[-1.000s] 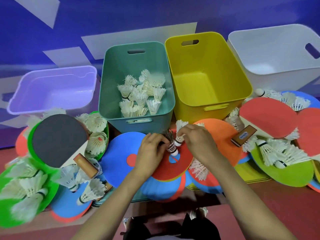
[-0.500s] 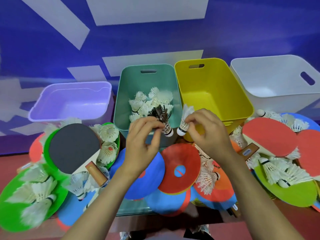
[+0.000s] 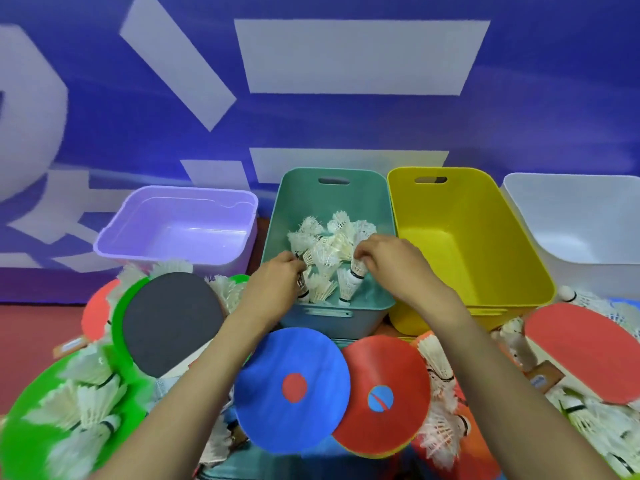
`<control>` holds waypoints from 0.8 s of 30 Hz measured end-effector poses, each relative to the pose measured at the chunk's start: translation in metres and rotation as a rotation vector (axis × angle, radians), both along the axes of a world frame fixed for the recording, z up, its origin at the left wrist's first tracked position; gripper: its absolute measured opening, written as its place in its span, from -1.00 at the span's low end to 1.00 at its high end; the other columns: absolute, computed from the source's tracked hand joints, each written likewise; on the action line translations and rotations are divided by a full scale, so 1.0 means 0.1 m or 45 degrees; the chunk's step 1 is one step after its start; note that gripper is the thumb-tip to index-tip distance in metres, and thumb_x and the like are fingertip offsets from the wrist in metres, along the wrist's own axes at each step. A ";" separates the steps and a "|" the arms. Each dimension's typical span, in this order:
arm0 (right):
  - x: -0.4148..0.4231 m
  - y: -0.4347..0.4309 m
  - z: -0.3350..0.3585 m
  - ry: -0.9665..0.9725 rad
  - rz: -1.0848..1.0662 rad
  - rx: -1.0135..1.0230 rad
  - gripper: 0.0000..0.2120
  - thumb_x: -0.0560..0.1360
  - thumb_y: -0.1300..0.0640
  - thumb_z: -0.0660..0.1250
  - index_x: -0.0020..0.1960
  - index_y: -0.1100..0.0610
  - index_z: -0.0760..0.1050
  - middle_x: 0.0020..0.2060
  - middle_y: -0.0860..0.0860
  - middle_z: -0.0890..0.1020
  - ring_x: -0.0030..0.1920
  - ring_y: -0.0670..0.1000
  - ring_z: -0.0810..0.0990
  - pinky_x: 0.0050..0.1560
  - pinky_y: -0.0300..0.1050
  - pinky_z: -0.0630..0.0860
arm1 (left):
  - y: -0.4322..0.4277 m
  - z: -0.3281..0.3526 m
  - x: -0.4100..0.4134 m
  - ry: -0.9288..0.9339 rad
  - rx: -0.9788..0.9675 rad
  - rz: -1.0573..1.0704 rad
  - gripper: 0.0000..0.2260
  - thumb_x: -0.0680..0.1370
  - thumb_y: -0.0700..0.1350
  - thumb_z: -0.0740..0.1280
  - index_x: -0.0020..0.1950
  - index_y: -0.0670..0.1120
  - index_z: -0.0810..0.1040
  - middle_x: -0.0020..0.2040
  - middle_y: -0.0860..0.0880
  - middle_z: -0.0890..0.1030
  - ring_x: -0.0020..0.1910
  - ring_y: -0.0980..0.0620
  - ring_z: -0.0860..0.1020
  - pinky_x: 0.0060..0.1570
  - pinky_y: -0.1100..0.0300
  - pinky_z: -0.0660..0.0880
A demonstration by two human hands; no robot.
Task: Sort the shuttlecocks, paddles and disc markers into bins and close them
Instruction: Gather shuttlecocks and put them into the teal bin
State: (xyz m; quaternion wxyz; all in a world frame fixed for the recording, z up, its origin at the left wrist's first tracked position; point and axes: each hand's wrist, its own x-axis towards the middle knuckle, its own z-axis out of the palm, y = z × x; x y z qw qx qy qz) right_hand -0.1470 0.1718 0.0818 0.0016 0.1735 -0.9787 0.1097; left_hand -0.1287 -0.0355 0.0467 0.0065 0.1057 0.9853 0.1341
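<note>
Both my hands are over the teal bin [image 3: 334, 199], which holds a pile of white shuttlecocks [image 3: 332, 237]. My left hand [image 3: 277, 284] has its fingers curled round a dark-feathered shuttlecock [image 3: 302, 289] just inside the bin's near left side. My right hand [image 3: 391, 259] pinches a white shuttlecock [image 3: 358, 270], cork down, above the pile. A blue disc marker [image 3: 294, 372] and a red disc marker [image 3: 388, 368] lie between my forearms. A black-faced paddle [image 3: 173, 317] lies on the left and a red paddle [image 3: 588, 351] on the right.
A yellow bin [image 3: 467, 237], a white bin [image 3: 571, 220] and a purple bin [image 3: 180, 230] stand in the same row with nothing visible in them. Loose shuttlecocks [image 3: 83, 393] lie on a green disc [image 3: 20, 420] at the left, more at the right [image 3: 440, 362].
Both hands lifted a shuttlecock each off the discs and carried them forward over the teal bin's front rim. My view tilted up toward the wall.
</note>
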 end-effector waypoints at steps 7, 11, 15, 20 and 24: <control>-0.22 -0.02 -0.14 -0.414 0.033 0.200 -0.74 0.53 0.05 0.28 0.22 0.01 0.51 0.24 0.03 0.50 0.22 0.09 0.48 0.14 -0.03 0.44 | 0.05 -0.06 -0.28 -0.446 -0.040 -0.043 -0.71 0.58 -0.05 0.23 0.28 -0.04 0.50 0.30 -0.12 0.43 0.26 -0.13 0.44 0.22 0.09 0.35; -0.23 -0.06 -0.19 -0.389 0.030 0.112 -0.69 0.55 0.04 0.24 0.29 0.03 0.43 0.27 0.04 0.46 0.24 0.08 0.44 0.18 -0.03 0.41 | 0.07 -0.01 -0.32 -0.242 0.190 0.037 -0.74 0.55 -0.04 0.28 0.23 -0.05 0.53 0.27 -0.06 0.47 0.22 -0.07 0.47 0.19 0.12 0.38; -0.23 -0.13 -0.20 -0.405 0.049 0.020 -0.71 0.57 0.06 0.20 0.28 0.03 0.42 0.26 0.02 0.47 0.24 0.05 0.43 0.21 -0.05 0.39 | 0.07 -0.04 -0.21 -0.060 0.360 0.084 -0.82 0.53 -0.10 0.32 0.12 -0.04 0.57 0.17 -0.01 0.53 0.15 -0.03 0.50 0.10 0.14 0.41; -0.17 -0.21 -0.23 -0.331 0.070 -0.129 -0.73 0.57 0.07 0.21 0.26 0.04 0.44 0.21 -0.02 0.49 0.24 0.03 0.43 0.23 -0.05 0.37 | 0.03 -0.10 -0.02 0.156 0.555 0.119 -0.84 0.49 -0.25 0.34 0.04 -0.08 0.59 0.08 -0.01 0.55 0.10 -0.02 0.51 0.10 0.32 0.31; -0.12 -0.34 -0.25 -0.282 0.123 -0.231 -0.73 0.56 0.08 0.23 0.26 0.03 0.45 0.20 -0.03 0.51 0.23 0.03 0.44 0.24 -0.03 0.38 | -0.11 -0.09 0.16 0.335 0.655 0.225 -0.81 0.49 -0.27 0.32 0.07 -0.10 0.59 0.11 0.00 0.54 0.11 0.04 0.46 0.16 0.32 0.29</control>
